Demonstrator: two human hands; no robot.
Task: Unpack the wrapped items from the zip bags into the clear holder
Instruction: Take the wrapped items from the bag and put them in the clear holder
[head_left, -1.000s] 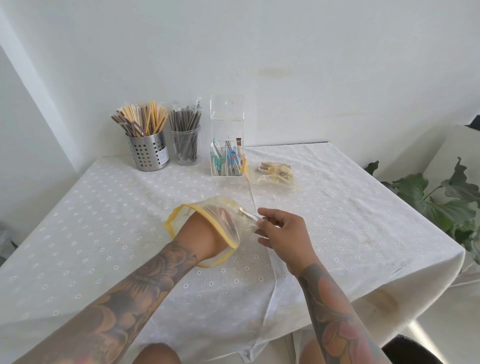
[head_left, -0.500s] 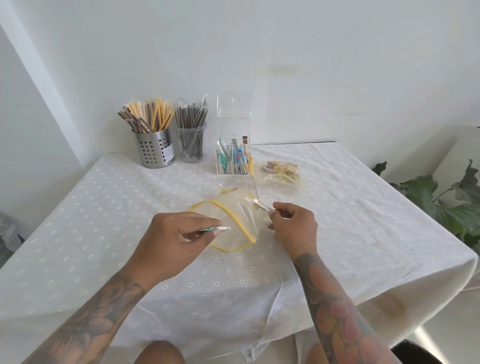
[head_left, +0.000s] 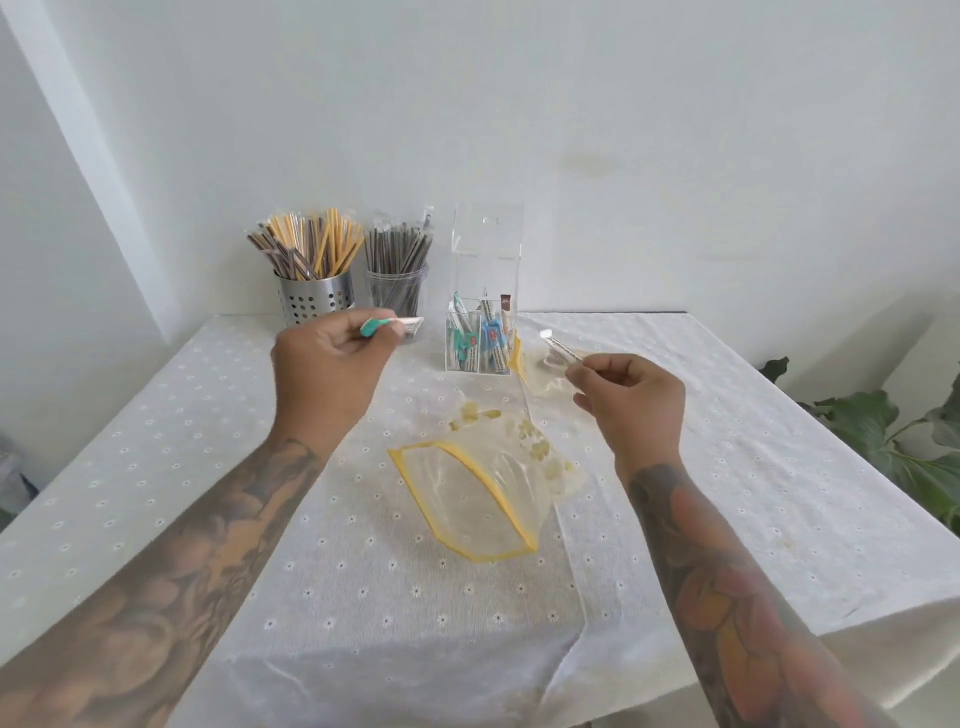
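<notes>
A white dotted tablecloth (head_left: 260, 493) covers the table against a white wall. Nearest, between the two forearms, a zip bag (head_left: 478, 499) with a yellow edge lies open and slack on the cloth. Above it, the left hand (head_left: 332, 364) is raised and pinches a teal-tipped packet (head_left: 389, 326), its end pointing right. The right hand (head_left: 631, 400), held apart from the left, pinches a white packet (head_left: 558, 345) tilted up to the left. Beyond and between the hands stands the clear holder (head_left: 480, 312), with packets upright inside. A second bag (head_left: 545, 371) lies just behind the right hand. Past the left hand stand a steel cup (head_left: 314, 296) and a clear cup (head_left: 397, 288), both full of straws.
</notes>
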